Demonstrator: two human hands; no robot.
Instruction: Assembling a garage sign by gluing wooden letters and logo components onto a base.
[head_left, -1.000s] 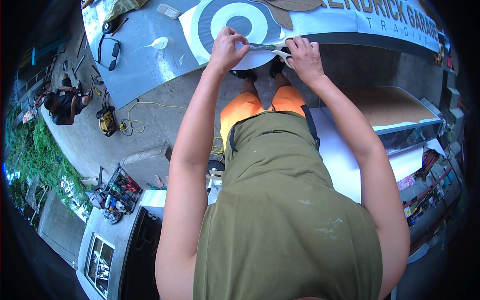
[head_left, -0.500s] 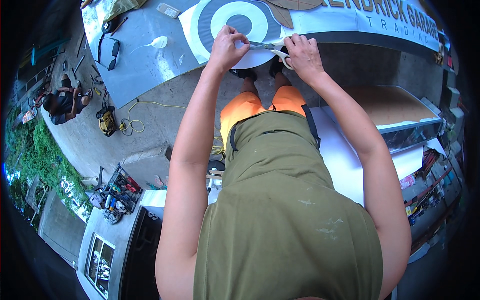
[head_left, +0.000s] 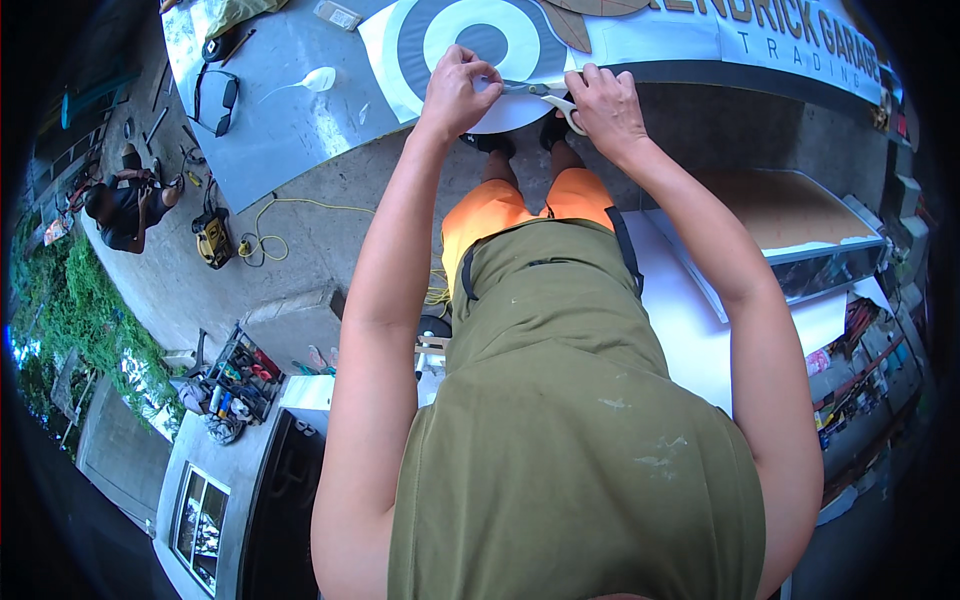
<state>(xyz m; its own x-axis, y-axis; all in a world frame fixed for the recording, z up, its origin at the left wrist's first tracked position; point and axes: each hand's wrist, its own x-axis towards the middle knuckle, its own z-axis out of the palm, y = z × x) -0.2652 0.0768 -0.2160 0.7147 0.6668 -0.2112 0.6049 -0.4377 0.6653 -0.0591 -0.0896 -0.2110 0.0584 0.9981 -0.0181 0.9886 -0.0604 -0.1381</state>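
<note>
A white sheet (head_left: 400, 45) printed with grey and white rings lies on a grey panel (head_left: 290, 120) in front of me. My left hand (head_left: 458, 88) pinches the sheet's near edge. My right hand (head_left: 605, 105) is closed on the white handle of a pair of scissors (head_left: 535, 92). The metal blades point left toward my left hand, along the curved edge of the sheet. My arms reach forward over my green top and orange shorts.
A long sign panel (head_left: 790, 45) runs off to the right. Dark safety glasses (head_left: 215, 100) and a white scrap (head_left: 315, 78) lie on the grey panel. Another person (head_left: 125, 200) crouches at the left near a yellow tool (head_left: 212, 240). A framed brown board (head_left: 790, 215) lies at the right.
Both hands have stayed at the sheet's edge with only slight shifts. The scissors remain between them.
</note>
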